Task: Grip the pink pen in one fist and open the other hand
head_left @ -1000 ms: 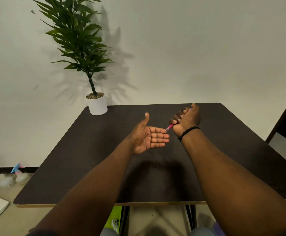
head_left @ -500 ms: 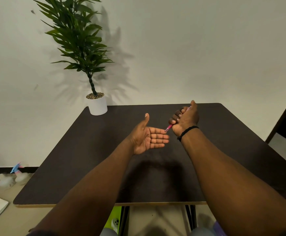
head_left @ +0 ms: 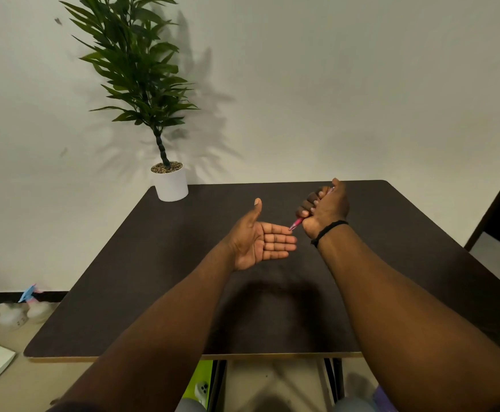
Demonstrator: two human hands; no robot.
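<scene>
1. Pink pen (head_left: 297, 223): centre of frame, above the dark table (head_left: 123, 278); tip touching or just short of the left index fingertip.
2. Right hand (head_left: 326, 208): fisted round the pen's barrel, thumb up near the top end; black wristband (head_left: 329, 228).
3. Left hand (head_left: 260, 239): palm up, fingers straight, thumb raised, holding nothing.
4. Handling, judged: light, stiff, smooth plastic; likely slippery; best gripped mid-barrel.
5. Potted plant (head_left: 170, 182): upper left, table's far corner.
</scene>
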